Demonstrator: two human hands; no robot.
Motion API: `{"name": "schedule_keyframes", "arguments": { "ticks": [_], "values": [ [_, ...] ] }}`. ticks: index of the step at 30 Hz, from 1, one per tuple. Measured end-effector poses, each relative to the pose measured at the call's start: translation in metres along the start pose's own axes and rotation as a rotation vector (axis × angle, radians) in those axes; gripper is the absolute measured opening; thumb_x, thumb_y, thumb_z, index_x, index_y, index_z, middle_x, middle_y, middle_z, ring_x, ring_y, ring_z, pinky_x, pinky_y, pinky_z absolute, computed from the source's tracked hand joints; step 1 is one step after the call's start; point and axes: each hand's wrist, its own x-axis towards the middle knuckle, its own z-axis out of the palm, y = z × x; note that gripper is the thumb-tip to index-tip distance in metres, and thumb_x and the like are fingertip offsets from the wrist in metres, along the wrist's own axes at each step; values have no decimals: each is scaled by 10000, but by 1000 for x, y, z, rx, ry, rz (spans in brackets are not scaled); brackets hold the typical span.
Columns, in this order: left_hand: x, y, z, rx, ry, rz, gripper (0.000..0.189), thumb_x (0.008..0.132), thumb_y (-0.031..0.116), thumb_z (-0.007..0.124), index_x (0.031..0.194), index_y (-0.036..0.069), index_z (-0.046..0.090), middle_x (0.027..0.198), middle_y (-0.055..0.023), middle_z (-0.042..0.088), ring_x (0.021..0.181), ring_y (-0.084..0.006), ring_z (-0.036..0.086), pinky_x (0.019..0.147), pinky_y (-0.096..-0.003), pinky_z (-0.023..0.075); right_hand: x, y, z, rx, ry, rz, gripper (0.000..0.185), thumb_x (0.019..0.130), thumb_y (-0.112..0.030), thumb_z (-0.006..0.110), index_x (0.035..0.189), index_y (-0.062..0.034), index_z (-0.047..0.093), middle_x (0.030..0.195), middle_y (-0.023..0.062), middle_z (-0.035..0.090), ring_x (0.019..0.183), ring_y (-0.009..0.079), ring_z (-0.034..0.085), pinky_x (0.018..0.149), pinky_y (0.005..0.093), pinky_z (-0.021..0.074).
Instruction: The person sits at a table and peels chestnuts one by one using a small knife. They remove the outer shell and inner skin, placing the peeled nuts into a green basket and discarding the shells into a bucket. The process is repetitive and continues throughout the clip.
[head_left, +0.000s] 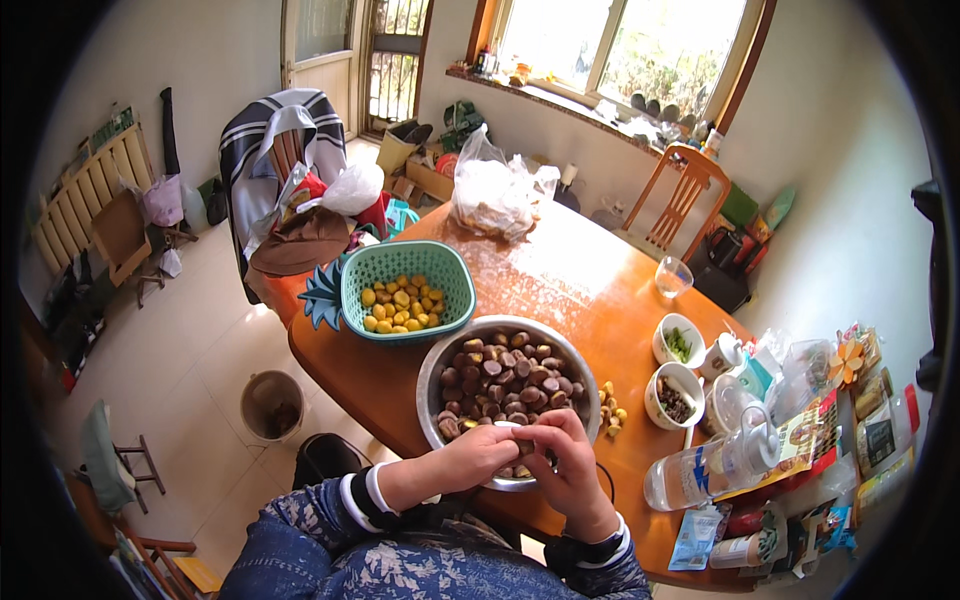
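Observation:
Over the near rim of a steel bowl (581, 360), my left hand (469, 456) and my right hand (564, 466) meet with fingertips pinched on one brown chestnut (525, 448), mostly hidden by the fingers. A small white object (507, 424) shows at the left fingers; what it is, I cannot tell. Many dark brown chestnuts (517, 367) fill the bowl, some with yellow flesh showing. Beyond it to the left, a green pineapple-shaped plastic basket (457, 274) holds peeled yellow chestnuts (402, 298). More yellow pieces (613, 412) lie on the table by the bowl's right side.
White bowls of greens (673, 332) and dark food (664, 420), a clear water bottle (697, 476) and packets crowd the wooden table's (592, 300) right side. Plastic bags (495, 191) sit at the far end. A bin (271, 405) stands on the floor at left.

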Motion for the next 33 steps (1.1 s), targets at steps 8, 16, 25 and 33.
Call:
{"name": "schedule_keyframes", "arguments": {
  "ticks": [8,16,25,33],
  "values": [
    [5,-7,4,553,133,339,270,968,174,515,1066,-27,668,891,-162,712,822,-305,683,735,-411,540,-2,-1,2,-88,9,38,287,906,-40,705,1179,-11,623,860,123,666,767,236,659,697,327,518],
    [-2,-1,16,1206,404,644,193,916,200,651,928,18,589,834,-168,628,783,-351,675,690,-435,572,-11,9,9,39,33,247,205,984,-94,683,1072,3,525,843,112,670,749,163,656,685,295,529],
    [1,-4,13,1228,378,655,199,930,223,642,932,29,599,811,-156,671,754,-336,705,648,-425,581,-15,13,10,256,-21,339,164,1033,-78,619,1081,-14,476,883,69,655,798,79,594,696,245,494],
    [0,-3,14,1232,401,668,178,918,208,645,916,32,625,806,-151,690,742,-330,710,646,-425,583,-16,15,13,359,-37,392,123,1036,-46,572,1080,-18,461,887,57,618,824,67,549,708,240,476]
  ]
}}
